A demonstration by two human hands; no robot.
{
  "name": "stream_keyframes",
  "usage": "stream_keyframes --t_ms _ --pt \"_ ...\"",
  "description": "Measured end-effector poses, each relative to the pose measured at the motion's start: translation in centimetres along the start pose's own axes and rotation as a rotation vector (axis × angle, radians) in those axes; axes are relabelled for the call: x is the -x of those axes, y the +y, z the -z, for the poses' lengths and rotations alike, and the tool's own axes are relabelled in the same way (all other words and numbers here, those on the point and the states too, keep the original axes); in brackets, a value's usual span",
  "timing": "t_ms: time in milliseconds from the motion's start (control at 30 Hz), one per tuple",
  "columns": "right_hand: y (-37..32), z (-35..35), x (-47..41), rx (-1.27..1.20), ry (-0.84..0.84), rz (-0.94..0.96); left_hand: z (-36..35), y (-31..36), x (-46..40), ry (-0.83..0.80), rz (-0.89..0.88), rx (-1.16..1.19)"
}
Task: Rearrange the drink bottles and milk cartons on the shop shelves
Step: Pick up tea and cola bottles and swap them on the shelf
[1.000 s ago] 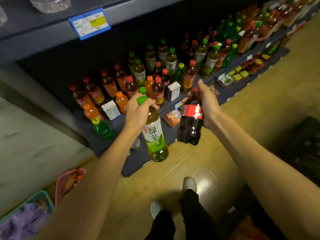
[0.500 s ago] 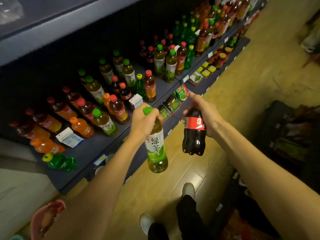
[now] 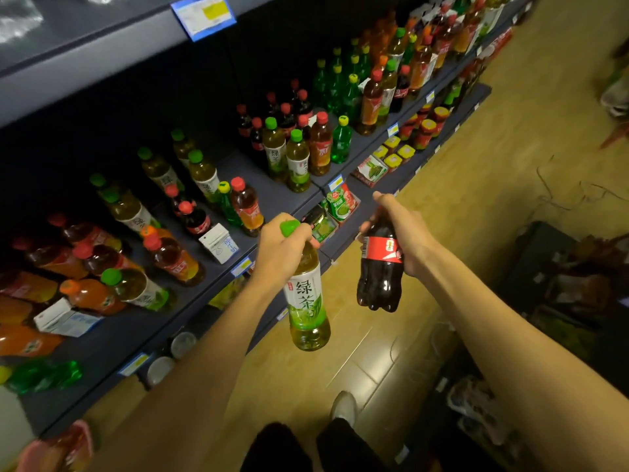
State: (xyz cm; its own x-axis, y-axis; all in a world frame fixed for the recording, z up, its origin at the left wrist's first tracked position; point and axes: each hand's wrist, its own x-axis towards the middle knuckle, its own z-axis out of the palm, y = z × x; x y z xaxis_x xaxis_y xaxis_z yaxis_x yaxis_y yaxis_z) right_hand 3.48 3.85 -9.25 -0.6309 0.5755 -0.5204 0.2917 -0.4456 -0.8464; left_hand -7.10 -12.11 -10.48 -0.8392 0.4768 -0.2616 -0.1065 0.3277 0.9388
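Now left hand (image 3: 284,250) grips tea btl (image 3: 308,301) — right hand (image 3: 405,233), cola (image 3: 379,270).

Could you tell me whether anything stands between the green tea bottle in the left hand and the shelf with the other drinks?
Nothing visible does. The left hand holds the green-capped plastic tea bottle in open air over the floor, just off the dark shelf's front edge.

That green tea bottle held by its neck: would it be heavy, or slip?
The green tea bottle looks nearly full, so probably hefty for its size. The left hand grips just under the cap, where the neck's flare likely stops slipping. Being round, it would probably roll if laid down.
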Motion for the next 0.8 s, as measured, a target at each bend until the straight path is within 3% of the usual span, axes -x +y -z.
stream_keyframes --t_ms 600,800 --pt "-3.9 -6.0 -9.0 0.152 -0.01 -0.148 2.9 -1.0 -9.9 0.128 0.067 0.019" --pt "-5.2 -7.6 -11.9 0.163 -0.032 -0.119 4.2 -1.2 -12.9 0.121 0.102 0.032"
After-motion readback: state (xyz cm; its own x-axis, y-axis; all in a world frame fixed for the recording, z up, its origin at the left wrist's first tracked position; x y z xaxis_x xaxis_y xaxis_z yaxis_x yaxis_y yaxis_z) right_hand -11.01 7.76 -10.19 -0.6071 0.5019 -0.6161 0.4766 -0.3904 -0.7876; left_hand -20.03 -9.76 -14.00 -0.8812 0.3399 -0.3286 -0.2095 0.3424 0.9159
